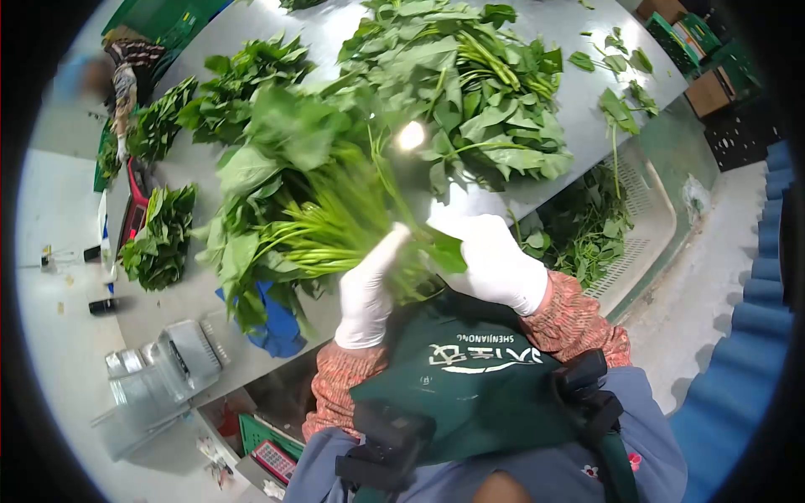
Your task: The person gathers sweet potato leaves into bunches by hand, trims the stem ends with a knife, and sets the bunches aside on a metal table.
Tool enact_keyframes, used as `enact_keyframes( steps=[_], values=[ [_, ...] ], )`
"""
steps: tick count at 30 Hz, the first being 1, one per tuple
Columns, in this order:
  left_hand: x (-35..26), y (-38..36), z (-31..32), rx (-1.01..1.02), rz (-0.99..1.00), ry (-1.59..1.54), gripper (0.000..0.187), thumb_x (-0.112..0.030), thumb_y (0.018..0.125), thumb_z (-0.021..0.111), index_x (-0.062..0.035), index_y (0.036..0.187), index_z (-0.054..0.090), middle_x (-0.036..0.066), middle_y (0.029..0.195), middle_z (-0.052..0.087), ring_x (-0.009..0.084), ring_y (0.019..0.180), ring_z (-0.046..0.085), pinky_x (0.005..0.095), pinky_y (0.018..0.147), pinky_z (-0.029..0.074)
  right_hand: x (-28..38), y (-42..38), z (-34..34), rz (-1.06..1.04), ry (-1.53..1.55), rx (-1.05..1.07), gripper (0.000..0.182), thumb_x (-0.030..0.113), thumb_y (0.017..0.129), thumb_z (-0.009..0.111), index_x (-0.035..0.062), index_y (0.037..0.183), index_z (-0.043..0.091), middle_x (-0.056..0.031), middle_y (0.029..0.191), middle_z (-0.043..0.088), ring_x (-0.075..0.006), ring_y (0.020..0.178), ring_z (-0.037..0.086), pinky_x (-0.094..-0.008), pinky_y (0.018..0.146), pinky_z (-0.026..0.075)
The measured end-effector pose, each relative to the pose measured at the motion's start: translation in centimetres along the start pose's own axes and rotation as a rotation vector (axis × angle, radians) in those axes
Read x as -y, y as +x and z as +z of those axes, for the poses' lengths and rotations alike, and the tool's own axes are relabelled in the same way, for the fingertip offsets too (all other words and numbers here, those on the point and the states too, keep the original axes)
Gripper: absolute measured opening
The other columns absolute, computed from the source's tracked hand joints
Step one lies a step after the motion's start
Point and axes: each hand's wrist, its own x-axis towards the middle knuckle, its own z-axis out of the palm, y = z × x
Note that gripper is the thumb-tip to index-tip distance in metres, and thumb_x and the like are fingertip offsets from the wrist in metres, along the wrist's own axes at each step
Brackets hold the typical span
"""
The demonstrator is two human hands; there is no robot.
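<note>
A large bunch of leafy green stems (327,222) is in my left hand (369,289), which wears a white glove; the stems' cut ends point toward my apron and the leaves spread up and left. My right hand (495,260), also gloved in white, is closed at the right of the bunch, with a green leaf (443,251) at its fingers. Its fingertips are partly washed out by glare. Beyond my hands a big pile of the same greens (478,92) lies on the metal table (323,25).
Several bunches (163,239) lie along the table's left side, near a red device (134,201). Clear plastic boxes (163,369) stand at lower left. A light crate (641,243) with loose greens is at right. A co-worker's arm (124,96) shows at upper left.
</note>
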Motion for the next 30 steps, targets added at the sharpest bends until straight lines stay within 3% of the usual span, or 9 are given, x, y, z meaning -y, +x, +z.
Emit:
enact_keyframes(
  steps=[2,5,8,10,14,20,26,27,30],
  values=[
    [0.1,-0.5,-0.4,-0.079,-0.266,0.022,0.023,-0.009,0.091,0.059,0.0045,0.110,0.065,0.010,0.099,0.067,0.0171,0.088,0.064,0.0303,0.078,0.052,0.1,0.0,0.4,-0.004,-0.174,0.176,0.020,0.017,0.082,0.066,0.0062,0.098,0.060,-0.0126,0.083,0.063,-0.0309,0.072,0.063,-0.0335,0.062,0.049],
    [0.5,-0.9,-0.2,0.021,-0.044,0.061,0.020,-0.008,0.089,0.061,0.0022,0.106,0.064,0.008,0.091,0.066,0.0166,0.080,0.064,0.0295,0.076,0.052,0.9,0.4,-0.5,0.021,-0.209,0.332,0.022,0.019,0.083,0.065,0.0066,0.102,0.063,-0.0143,0.084,0.062,-0.0304,0.075,0.063,-0.0323,0.066,0.050],
    [-1.3,-0.8,1.5,0.121,-0.056,-0.165,0.018,-0.002,0.086,0.060,0.0004,0.104,0.061,0.007,0.091,0.064,0.0157,0.084,0.062,0.0309,0.079,0.052,-0.8,0.1,-0.7,-0.147,0.126,0.082,0.020,0.017,0.085,0.065,0.0043,0.100,0.064,-0.0132,0.082,0.062,-0.0258,0.076,0.065,-0.0306,0.068,0.051],
    [-0.8,-0.6,1.4,0.028,0.086,-0.033,0.015,-0.006,0.090,0.058,-0.0008,0.103,0.062,0.008,0.094,0.063,0.0148,0.088,0.059,0.0290,0.080,0.048,1.9,1.1,-0.8,0.341,0.369,0.006,0.028,0.018,0.085,0.070,-0.0005,0.104,0.062,-0.0053,0.083,0.061,-0.0127,0.077,0.062,-0.0273,0.068,0.050],
    [-2.0,-1.6,2.9,0.229,-0.040,-0.117,0.017,-0.009,0.090,0.057,0.0001,0.104,0.061,0.007,0.101,0.062,0.0137,0.090,0.058,0.0284,0.082,0.046,0.4,1.6,1.3,0.017,0.232,-0.236,0.023,0.014,0.081,0.072,0.0013,0.096,0.060,-0.0082,0.082,0.057,-0.0182,0.073,0.058,-0.0284,0.066,0.047],
    [-0.3,-0.5,1.8,0.087,0.085,-0.146,0.023,-0.003,0.083,0.059,0.0020,0.105,0.058,0.008,0.097,0.063,0.0155,0.088,0.060,0.0288,0.081,0.049,1.2,0.9,1.5,0.292,0.753,-0.177,0.009,0.000,0.082,0.066,-0.0023,0.090,0.062,-0.0070,0.082,0.056,-0.0129,0.074,0.056,-0.0239,0.066,0.044],
    [0.5,1.1,-1.2,-0.008,-0.067,-0.338,0.016,-0.008,0.088,0.061,-0.0001,0.102,0.059,0.007,0.087,0.062,0.0171,0.082,0.057,0.0304,0.076,0.047,1.6,-1.0,-0.7,0.366,0.766,-0.239,0.008,0.003,0.091,0.058,-0.0013,0.095,0.063,-0.0076,0.080,0.063,-0.0125,0.069,0.062,-0.0251,0.064,0.050],
    [-0.1,1.0,-1.2,-0.015,-0.020,-0.323,0.016,-0.007,0.088,0.061,-0.0004,0.102,0.059,0.007,0.087,0.062,0.0173,0.082,0.058,0.0306,0.076,0.047,0.7,-1.9,-1.8,0.340,0.351,-0.343,0.012,0.009,0.094,0.057,0.0003,0.100,0.063,-0.0071,0.084,0.064,-0.0113,0.071,0.061,-0.0246,0.064,0.050],
    [-1.1,1.0,-1.4,-0.059,0.062,-0.285,0.018,-0.005,0.087,0.061,-0.0011,0.104,0.059,0.008,0.089,0.062,0.0179,0.081,0.058,0.0310,0.075,0.048,-5.0,-3.9,-5.9,0.184,2.140,-0.770,0.053,0.035,0.097,0.053,-0.0001,0.134,0.039,-0.0063,0.083,0.060,-0.0123,0.071,0.053,-0.0247,0.066,0.048]
  ],
)
